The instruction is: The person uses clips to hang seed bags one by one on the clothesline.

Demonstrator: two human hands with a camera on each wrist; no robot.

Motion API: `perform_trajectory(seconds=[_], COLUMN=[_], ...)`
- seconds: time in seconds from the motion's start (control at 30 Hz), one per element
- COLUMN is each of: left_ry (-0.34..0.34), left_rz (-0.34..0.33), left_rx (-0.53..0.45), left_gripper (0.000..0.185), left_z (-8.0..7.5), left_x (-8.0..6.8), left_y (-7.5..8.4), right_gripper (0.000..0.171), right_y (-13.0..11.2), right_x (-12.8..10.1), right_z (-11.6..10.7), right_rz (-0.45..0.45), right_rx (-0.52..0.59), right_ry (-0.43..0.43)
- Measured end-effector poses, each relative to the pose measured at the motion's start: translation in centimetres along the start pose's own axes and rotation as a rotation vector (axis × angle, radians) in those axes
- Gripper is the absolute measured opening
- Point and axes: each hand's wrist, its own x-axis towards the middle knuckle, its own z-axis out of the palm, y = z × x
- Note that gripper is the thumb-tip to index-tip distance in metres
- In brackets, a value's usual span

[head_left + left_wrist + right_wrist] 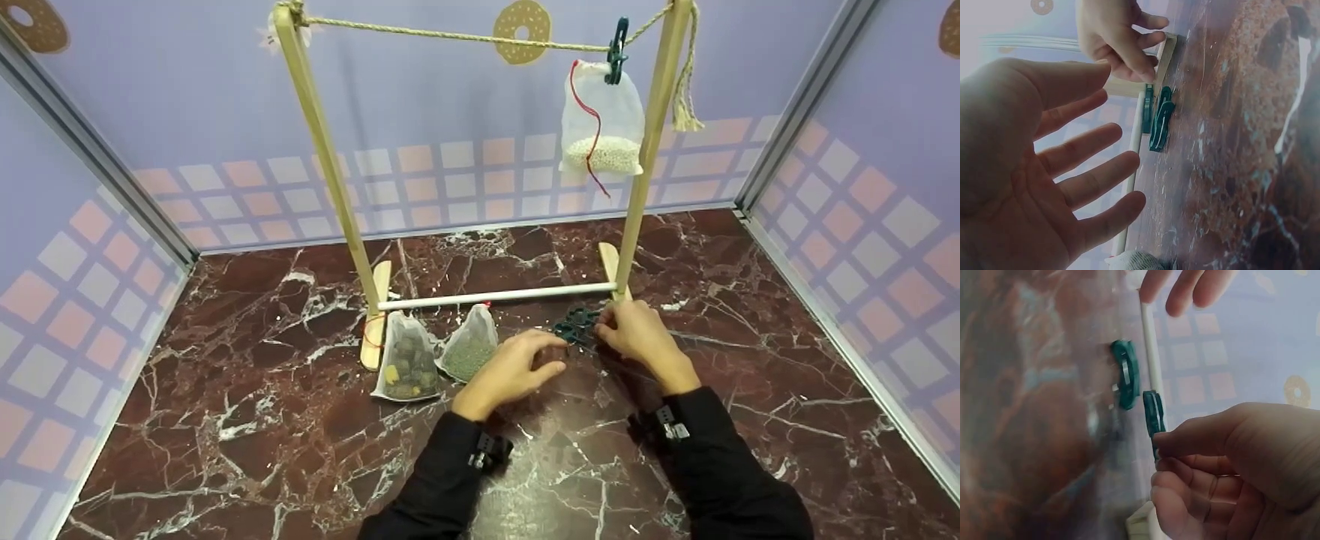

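Dark marble worktop [247, 420] — green clothespins [576, 325] lying by the rack's white crossbar [495, 295]. Right hand [643, 336] pinching one peg; left hand [512, 370] hovering, fingers spread, holding nothing — better gripping the peg's tail squarely.

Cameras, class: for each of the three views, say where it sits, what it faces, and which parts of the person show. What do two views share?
Head: high, looking down at the rack; both hands, sleeves.
Left wrist: behind the open left hand, facing the green pegs; right hand too.
Right wrist: at the right hand, which pinches one peg.
Both wrist views share the pegs.
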Motion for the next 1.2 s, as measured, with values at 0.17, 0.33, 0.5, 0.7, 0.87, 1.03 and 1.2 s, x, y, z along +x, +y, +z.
perform_trajectory(seconds=[0.17, 0.33, 0.5, 0.7, 0.87, 1.03, 1.2], left_ry=[0.078, 0.152, 0.217, 0.203, 0.194, 0.198, 0.197], left_rz=[-0.053, -0.08, -0.044, 0.014, 0.008, -0.004, -0.007], left_rx=[-0.045, -0.076, -0.1, -0.216, -0.222, -0.189, -0.164], left_gripper=[0.055, 0.066, 0.069, 0.067, 0.063, 0.063, 0.061], left_z=[-0.4, -1.3, -2.3, -2.8, -2.9, -2.9, -3.0], left_x=[0.0, -0.1, -0.2, -0.4, -0.4, -0.5, -0.5], left_y=[0.0, -0.3, -0.8, -1.2, -1.2, -1.2, -1.2], right_gripper=[0.007, 0.005, 0.004, 0.005, 0.005, 0.006, 0.006], right_y=[-1.6, -3.5, -4.8, -5.6, -5.8, -5.9, -6.0], right_x=[0.0, -0.4, -0.9, -1.1, -1.1, -1.1, -1.2], right_z=[-0.7, -1.7, -2.2, -2.1, -2.0, -2.0, -2.0], right_rz=[-0.103, -0.191, -0.267, -0.392, -0.435, -0.455, -0.476], right_rx=[0.042, 0.083, 0.089, 0.117, 0.122, 0.108, 0.103], right_ry=[0.06, 0.08, 0.086, 0.081, 0.05, 0.029, 0.016])
